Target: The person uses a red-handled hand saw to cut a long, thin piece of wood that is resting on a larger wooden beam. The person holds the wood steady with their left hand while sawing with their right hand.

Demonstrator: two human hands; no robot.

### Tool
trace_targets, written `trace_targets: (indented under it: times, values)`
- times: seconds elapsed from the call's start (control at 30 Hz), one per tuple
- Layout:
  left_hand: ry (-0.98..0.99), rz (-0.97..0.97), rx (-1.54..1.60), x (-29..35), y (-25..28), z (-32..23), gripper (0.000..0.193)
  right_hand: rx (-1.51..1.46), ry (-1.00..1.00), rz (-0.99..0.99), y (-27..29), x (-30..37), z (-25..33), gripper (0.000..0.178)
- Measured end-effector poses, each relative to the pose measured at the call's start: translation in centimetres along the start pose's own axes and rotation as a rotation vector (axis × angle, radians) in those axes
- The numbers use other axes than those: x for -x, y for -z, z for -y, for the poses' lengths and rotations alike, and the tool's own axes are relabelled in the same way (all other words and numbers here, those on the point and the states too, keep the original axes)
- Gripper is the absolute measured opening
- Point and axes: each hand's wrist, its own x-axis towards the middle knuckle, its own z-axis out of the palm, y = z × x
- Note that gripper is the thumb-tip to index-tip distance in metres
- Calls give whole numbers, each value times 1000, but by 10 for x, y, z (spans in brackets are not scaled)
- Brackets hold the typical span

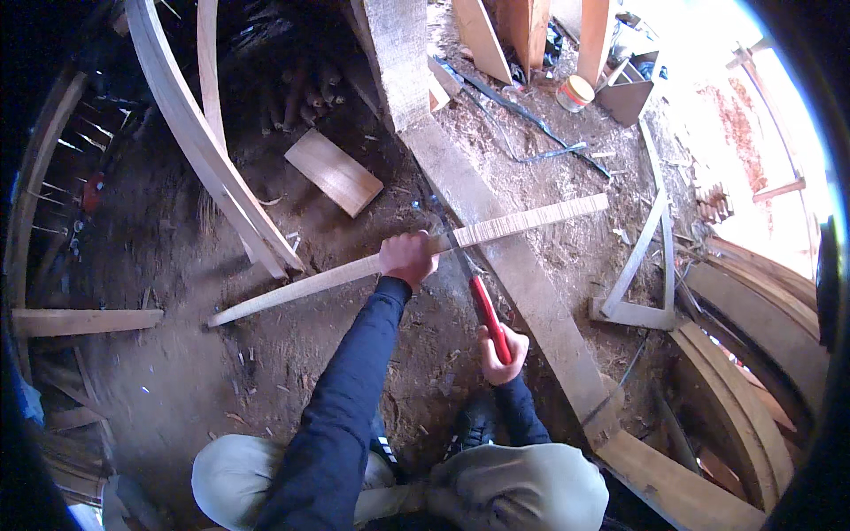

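A long, narrow wooden strip [531, 218] lies slantwise across a thick wooden beam [536, 296], its left end reaching down toward the ground. My left hand [408, 258] is closed around the strip just left of the beam. In my right hand [506, 355] is the red handle of a handsaw [490, 319]. Its dark blade crosses the strip close beside my left hand, and the far end of the blade shows beyond the strip. How deep the blade sits in the wood I cannot tell.
A short board [334, 173] lies on the dirt floor ahead. Curved timbers [190, 124] stand at the far left, and more curved pieces [739, 398] lie at right. A small tub [575, 93] and dark strap [522, 111] are at the far right. Wood scraps litter the ground.
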Motion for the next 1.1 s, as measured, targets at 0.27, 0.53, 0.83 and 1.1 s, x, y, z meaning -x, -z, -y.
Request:
trace_targets:
  times: [0.27, 0.53, 0.83, 1.1]
  values:
    - [42, 33, -21, -5, -2, 9, 29, -35, 47, 244, -1, 2, 7, 11]
    - [18, -16, -23, -1, 0, 6, 24, -99, -8, 370, 0, 1, -6, 24]
    - [41, -65, -79, -16, -10, 16, 32, -156, -11, 202, 22, 36, -10, 12]
    - [-17, 100, -3, -25, 11, 17, 28, -89, 55, 387, 31, 13, -12, 18]
